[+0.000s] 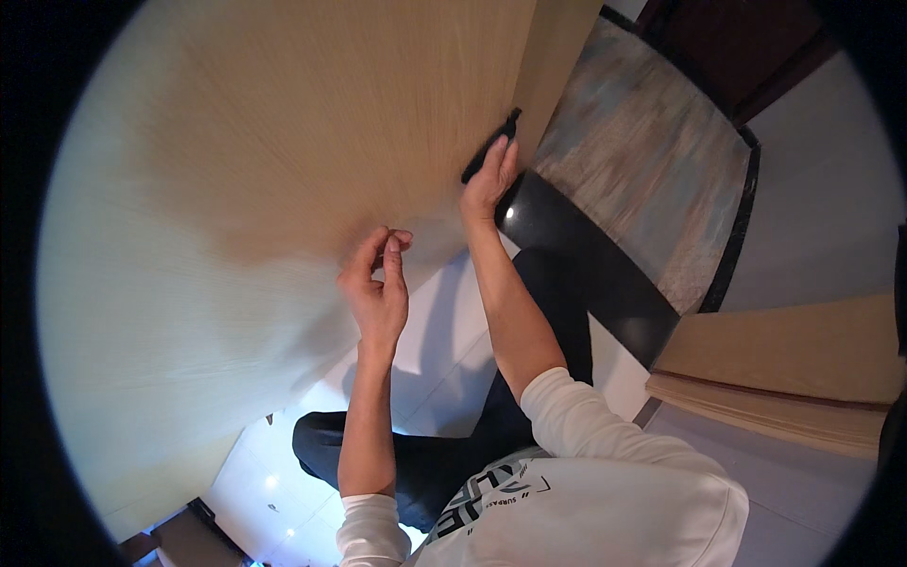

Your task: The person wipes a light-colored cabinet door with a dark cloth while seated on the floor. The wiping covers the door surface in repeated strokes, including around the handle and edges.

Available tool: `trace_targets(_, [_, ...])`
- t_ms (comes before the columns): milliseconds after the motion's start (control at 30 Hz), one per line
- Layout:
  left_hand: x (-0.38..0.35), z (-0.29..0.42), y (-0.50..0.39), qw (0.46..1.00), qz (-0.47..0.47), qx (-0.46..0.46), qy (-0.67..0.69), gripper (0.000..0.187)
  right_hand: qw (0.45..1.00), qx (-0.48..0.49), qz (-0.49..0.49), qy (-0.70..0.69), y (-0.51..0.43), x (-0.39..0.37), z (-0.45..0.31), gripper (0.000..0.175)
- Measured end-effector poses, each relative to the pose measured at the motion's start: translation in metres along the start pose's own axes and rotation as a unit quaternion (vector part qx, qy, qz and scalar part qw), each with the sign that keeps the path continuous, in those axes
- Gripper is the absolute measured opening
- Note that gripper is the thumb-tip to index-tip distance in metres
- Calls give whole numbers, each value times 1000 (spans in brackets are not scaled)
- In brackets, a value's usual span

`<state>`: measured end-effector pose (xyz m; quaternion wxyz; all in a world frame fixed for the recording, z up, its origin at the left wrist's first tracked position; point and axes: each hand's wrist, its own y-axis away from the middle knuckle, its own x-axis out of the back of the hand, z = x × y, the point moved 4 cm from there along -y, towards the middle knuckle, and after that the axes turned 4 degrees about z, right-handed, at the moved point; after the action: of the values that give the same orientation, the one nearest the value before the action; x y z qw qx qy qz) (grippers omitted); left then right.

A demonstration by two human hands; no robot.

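Note:
A light wood-grain door point(297, 142) fills the upper left of the view. Near its edge is a black elongated door handle point(484, 157), seen at a slant. My right hand point(490, 186) grips it, the thumb and fingers hiding part of its shape. Lower and to the left, my left hand point(378, 280) is raised close to the door face with curled fingers. Its thumb lies near the fingertips. No object shows in it, but the inside of the curl is partly hidden.
A black threshold strip point(588, 262) crosses the floor on the right, with streaked brown-grey flooring point(645, 163) beyond. A wood door frame point(779, 354) stands at right. White tiles point(262, 482) lie below; a brown piece of furniture point(188, 542) is at lower left.

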<state>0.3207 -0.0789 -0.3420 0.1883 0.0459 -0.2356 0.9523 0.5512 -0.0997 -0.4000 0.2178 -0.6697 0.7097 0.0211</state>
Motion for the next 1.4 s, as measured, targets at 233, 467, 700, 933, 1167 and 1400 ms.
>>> trace_targets(233, [4, -72, 45, 988, -56, 136, -35, 23, 973, -227, 35, -21, 37, 59, 186, 56])
trace_targets(467, [24, -101, 70, 983, -28, 179, -30, 21, 972, -173, 10, 160, 58, 101, 256, 57])
trace_targets(700, [40, -121, 93, 969, -40, 238, -48, 27, 932, -353, -15, 83, 65, 133, 340, 40])
trace_targets(933, [67, -136, 108, 950, -40, 297, -86, 26, 875, -476, -52, 76, 53, 140, 369, 43])
trace_targets(1167, [76, -140, 102, 942, -14, 334, -19, 27, 891, -448, 70, 12, 78, 111, 327, 39])
trace_targets(1400, [80, -156, 119, 925, -67, 370, -59, 31, 813, -569, 106, -59, 161, 94, 327, 39])
